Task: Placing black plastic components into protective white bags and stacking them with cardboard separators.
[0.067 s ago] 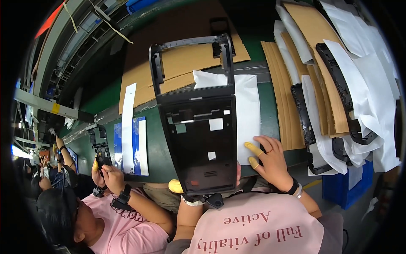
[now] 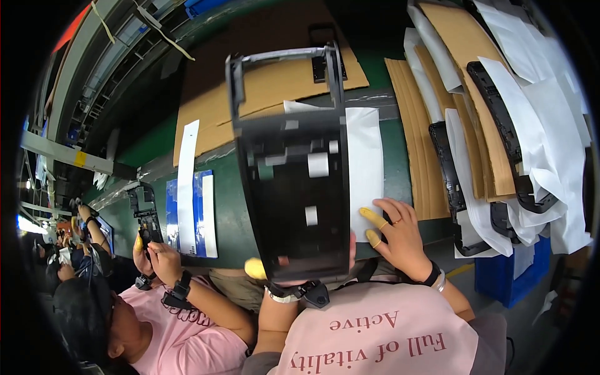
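Where the green worktop (image 2: 231, 212) runs off to the far left of the black plastic frame panel (image 2: 290, 187), seen a co-worker in a pink shirt (image 2: 181, 340), bent low, both hands raised around a smaller black part (image 2: 145, 219); a dark wristband on each wrist. Just left of the panel, lying on the worktop: a blue-and-white printed sheet (image 2: 187, 215) and a long white paper strip (image 2: 186, 169). Behind the panel's upper left, flat brown cardboard (image 2: 275, 87) spread across the worktop.

At the panel's lower left corner, the left hand (image 2: 259, 270), mostly hidden behind the panel, only a yellow-capped fingertip (image 2: 255, 267) showing at the edge. Appears to be supporting the panel's bottom edge, but how far closed cannot be told. Strapped at that wrist, a watch with a black device (image 2: 309, 292) beside it.

Dead centre, the panel itself: tall, dark, held upright and tilted away over the worktop, open rectangular handle-like loop at the top, small white stickers on its face.

Under the panel and poking out to its right, a white foam sheet (image 2: 365, 169) flat on the worktop. Resting on that sheet's lower right corner, the right hand (image 2: 397, 234): fingers spread and pressed flat, gripping nothing, yellow finger cots on two fingers, a ring on another, a dark band and bracelet at the wrist.

Farther right of the panel, upright stacks of cardboard (image 2: 425, 144) interleaved with white sheets (image 2: 537, 112) and long curved black trim pieces (image 2: 500, 125). Below those stacks, a blue bin (image 2: 519, 275) on the floor.
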Demonstrator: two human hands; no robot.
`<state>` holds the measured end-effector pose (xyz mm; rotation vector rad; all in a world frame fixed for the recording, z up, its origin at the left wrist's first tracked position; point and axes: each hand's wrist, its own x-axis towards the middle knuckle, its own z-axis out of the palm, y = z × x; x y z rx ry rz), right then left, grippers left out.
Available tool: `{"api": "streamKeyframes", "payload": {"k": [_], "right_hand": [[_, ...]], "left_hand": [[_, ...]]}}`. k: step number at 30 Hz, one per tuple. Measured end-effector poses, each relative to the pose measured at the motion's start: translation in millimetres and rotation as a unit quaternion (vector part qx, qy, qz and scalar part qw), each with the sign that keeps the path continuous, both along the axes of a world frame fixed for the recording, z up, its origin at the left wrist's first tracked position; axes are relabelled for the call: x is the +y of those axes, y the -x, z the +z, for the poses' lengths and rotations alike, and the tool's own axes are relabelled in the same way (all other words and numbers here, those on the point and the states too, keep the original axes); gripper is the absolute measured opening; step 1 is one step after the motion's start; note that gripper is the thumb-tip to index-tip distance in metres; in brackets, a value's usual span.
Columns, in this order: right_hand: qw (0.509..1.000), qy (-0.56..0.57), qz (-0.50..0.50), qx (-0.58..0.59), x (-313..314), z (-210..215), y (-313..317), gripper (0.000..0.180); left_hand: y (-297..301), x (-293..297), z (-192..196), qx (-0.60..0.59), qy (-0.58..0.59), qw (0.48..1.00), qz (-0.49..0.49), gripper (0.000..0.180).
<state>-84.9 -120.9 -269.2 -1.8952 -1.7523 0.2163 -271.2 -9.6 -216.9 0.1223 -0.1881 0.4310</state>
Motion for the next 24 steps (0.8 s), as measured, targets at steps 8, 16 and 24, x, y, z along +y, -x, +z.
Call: {"api": "streamKeyframes", "payload": {"k": [8,16,24], "right_hand": [[0.999,-0.007,-0.019,-0.028,2,-4,0,0.036],[0.999,-0.014,-0.025,-0.03,-1,-2,1,0.037],[1.0,0.004,-0.012,-0.014,0,-5,-2,0.036]], "left_hand": [[-37,20,53,0.008,0.15,0.976,0.155,0.076],[-36,17,52,0.119,-0.066,0.977,0.165,0.07],[-40,65,39,0.62,-0.633,0.255,0.388,0.062]]}}
